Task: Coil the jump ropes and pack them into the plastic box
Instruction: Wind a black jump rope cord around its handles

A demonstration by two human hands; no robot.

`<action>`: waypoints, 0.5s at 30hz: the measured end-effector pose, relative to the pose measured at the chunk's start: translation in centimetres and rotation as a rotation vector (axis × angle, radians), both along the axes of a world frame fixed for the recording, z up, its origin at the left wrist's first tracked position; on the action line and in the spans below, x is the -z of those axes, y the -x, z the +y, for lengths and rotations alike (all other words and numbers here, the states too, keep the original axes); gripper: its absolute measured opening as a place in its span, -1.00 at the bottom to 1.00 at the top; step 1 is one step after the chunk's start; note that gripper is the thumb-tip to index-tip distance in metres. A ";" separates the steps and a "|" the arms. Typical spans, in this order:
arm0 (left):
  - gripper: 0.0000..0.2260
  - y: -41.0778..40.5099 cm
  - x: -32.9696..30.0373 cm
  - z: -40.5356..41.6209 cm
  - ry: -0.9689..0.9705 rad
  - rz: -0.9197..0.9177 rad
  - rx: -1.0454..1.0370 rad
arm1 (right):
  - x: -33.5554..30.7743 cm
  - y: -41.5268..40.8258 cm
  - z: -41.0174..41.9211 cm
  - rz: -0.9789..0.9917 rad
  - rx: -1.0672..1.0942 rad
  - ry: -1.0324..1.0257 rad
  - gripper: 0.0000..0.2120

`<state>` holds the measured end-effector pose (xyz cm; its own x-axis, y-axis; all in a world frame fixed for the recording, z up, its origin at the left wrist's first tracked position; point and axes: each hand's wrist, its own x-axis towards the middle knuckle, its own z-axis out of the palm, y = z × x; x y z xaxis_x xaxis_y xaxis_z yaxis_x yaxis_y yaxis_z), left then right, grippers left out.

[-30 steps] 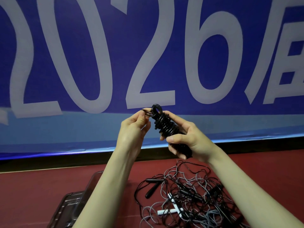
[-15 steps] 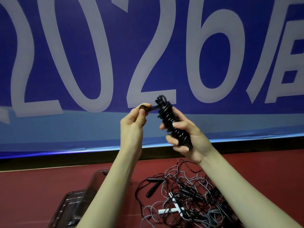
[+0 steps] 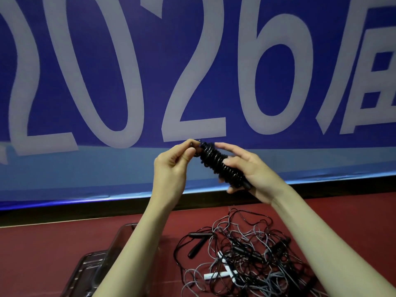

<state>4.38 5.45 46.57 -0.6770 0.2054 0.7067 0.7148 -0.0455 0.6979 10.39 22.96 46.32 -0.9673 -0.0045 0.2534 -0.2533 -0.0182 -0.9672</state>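
The right hand [image 3: 250, 172] grips a tightly coiled black jump rope [image 3: 220, 166], while the left hand [image 3: 171, 166] pinches its loose end. Below the hands, tangled jump ropes [image 3: 246, 251] lie on the red surface [image 3: 42, 243]; the clear plastic box [image 3: 94, 262] sits under the left forearm.

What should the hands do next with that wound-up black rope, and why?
Probably tuck the loose end: the left hand pinches the tip at the top of the coiled black rope, which the right hand grips. Once it holds, it can go into the plastic box.
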 end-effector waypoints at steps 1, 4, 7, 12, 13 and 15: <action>-0.84 0.0 0.1 0.1 0.001 -0.004 -0.013 | 0.1 0.0 0.0 0.010 -0.010 -0.049 -0.56; -0.80 -0.3 0.3 0.5 0.003 0.003 -0.092 | 0.5 0.2 -0.5 0.078 0.045 -0.208 -0.40; -0.75 -0.7 0.2 1.0 -0.069 -0.010 -0.158 | 0.9 0.3 -1.4 0.222 0.171 -0.262 -0.39; -0.66 -0.7 -0.8 0.3 -0.145 0.039 -0.276 | 1.3 0.4 -2.7 0.375 0.315 -0.284 -0.43; -0.72 -0.8 -1.0 0.1 -0.138 0.068 -0.300 | 1.3 0.4 -2.9 0.402 0.340 -0.293 -0.43; -0.88 -1.3 -1.4 -0.1 -0.131 0.109 -0.316 | 1.4 0.5 -3.4 0.470 0.384 -0.315 -0.44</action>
